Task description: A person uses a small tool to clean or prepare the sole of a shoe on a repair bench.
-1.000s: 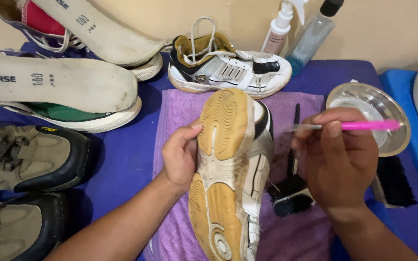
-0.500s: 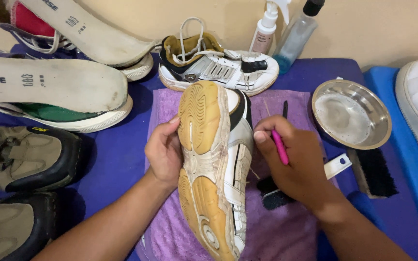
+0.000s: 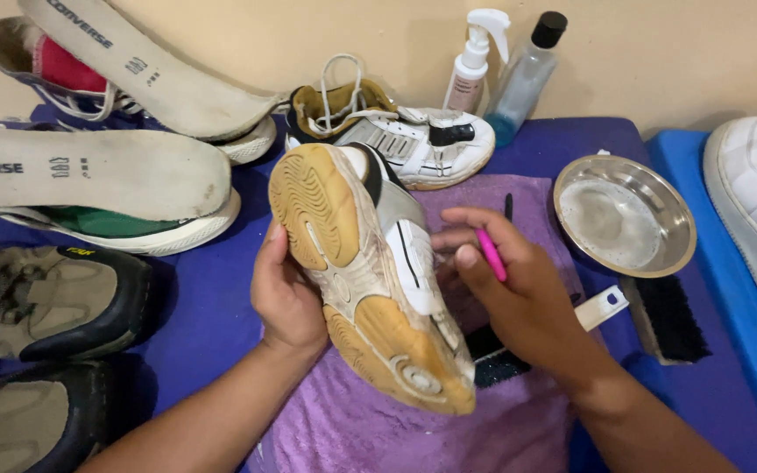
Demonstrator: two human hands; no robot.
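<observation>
I hold a dirty white sports shoe (image 3: 370,271) up over the purple towel (image 3: 413,429) on the blue worktop (image 3: 212,307). My left hand (image 3: 286,298) grips the shoe from the side away from the brush, and its fingers are wrapped around the upper, so I only see the thumb and the back of the hand. My right hand (image 3: 519,293) has its fingers closed tight on a pink brush handle (image 3: 491,254), like holding a pencil, and the tip goes in toward the side of the shoe; I cannot see the bristles. I think the step in hand is scrubbing the side edge of the shoe, where the white part meets the tan sole. The sole faces up and a bit to my left, toward me. The shoe's long line runs slanted, from upper left, far from me, down to lower right, close to me. I cannot say for sure which end is the toe. I judge the next move needs small, short strokes along the grubby edge, with my left hand holding the shoe firm so it does not twist. A silver bowl (image 3: 624,215) sits near on the right, with a black brush (image 3: 668,315) just below it. The matching shoe (image 3: 405,140) lies behind, next to a spray bottle (image 3: 475,61).
</observation>
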